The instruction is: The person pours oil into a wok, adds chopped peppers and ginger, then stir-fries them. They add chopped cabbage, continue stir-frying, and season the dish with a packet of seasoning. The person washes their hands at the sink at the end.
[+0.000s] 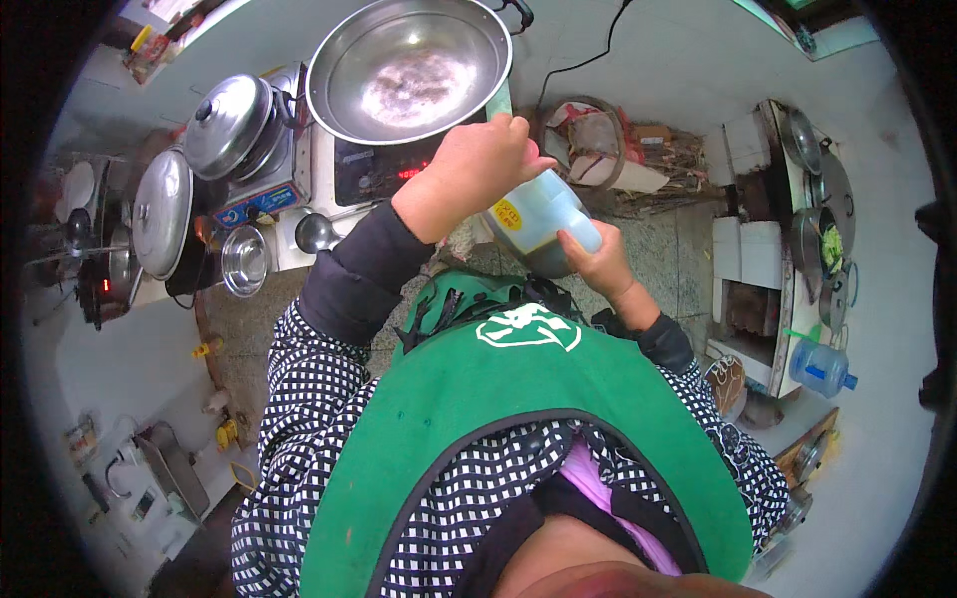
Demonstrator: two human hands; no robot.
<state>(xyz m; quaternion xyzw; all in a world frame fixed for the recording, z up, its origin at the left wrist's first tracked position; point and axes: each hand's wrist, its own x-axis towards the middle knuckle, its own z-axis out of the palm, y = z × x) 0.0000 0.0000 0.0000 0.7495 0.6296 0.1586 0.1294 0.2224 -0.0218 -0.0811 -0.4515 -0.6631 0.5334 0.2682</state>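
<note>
A translucent plastic oil jug with a yellow label and dark liquid in its lower part is held in front of my green apron. My right hand is closed around the jug's side, near its handle. My left hand is closed at the top of the jug, fingers bent over a pinkish-red cap; whether the cap is on or off the neck is hidden. Just beyond my left hand, a wide steel wok stands over an induction cooker with a lit red display. Its bottom looks wet and shiny.
Left of the wok, a lidded steel pot sits on a gas stove. Near the counter edge are a ladle, a steel bowl and another lidded pot. Firewood lies ahead; a water bottle stands at right.
</note>
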